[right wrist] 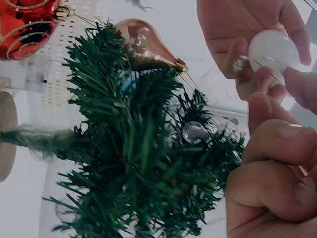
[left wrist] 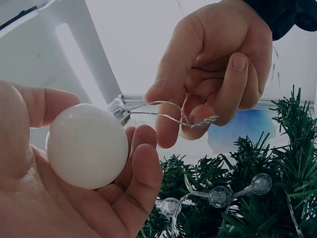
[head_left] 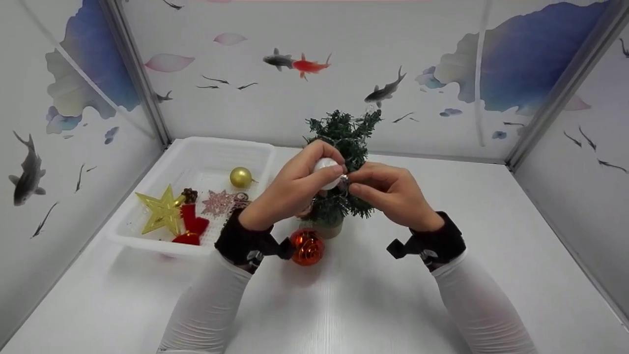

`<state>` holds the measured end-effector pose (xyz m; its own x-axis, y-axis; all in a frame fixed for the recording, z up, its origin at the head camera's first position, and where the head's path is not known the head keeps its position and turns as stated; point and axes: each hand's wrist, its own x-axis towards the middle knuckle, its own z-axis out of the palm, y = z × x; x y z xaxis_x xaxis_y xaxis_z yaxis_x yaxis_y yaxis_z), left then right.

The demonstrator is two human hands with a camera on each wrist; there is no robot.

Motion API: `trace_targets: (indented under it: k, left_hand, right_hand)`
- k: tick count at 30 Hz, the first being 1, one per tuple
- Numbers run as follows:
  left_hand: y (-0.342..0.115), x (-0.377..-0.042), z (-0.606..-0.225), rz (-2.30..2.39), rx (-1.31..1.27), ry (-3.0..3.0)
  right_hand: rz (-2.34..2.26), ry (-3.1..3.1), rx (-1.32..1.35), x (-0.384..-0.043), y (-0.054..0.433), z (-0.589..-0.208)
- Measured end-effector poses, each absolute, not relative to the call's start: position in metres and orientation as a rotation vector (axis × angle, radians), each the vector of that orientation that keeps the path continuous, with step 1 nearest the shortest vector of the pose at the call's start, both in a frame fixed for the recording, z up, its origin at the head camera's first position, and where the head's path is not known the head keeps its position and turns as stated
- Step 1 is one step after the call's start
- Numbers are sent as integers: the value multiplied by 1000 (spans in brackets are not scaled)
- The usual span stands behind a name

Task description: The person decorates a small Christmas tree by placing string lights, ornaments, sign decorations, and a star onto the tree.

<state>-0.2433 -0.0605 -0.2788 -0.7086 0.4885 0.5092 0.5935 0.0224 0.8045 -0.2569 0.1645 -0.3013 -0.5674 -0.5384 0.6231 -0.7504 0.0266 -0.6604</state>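
Observation:
My left hand holds a white ball ornament between curled fingers and thumb, its silver cap turned toward my other hand. From the cap runs a thin silvery cord loop with a twisted end. My right hand pinches that loop with thumb and fingertips, the other fingers bent. Right behind both hands stands a small green artificial Christmas tree on a round base. Clear bulb lights are strung through its branches. A pinkish, clear teardrop ornament hangs on the tree.
A red-orange ball ornament is on the table in front of the tree base. To the left, a white plastic basket contains a gold star, a gold ball, a pink snowflake and red pieces. Printed panels enclose the table.

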Motion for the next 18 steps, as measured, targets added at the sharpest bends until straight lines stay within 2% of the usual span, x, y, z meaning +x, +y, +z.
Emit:
trace_targets:
  k: [7, 18]
  left_hand:
    - [-60, -246, -282, -1726, -1112, -2207]
    - [-62, -250, -287, -1508, -996, -2290]
  right_hand:
    - [1678, -1982, 1334, -263, 163, -311]
    - [2103, -1907, 1199, -278, 174, -317]
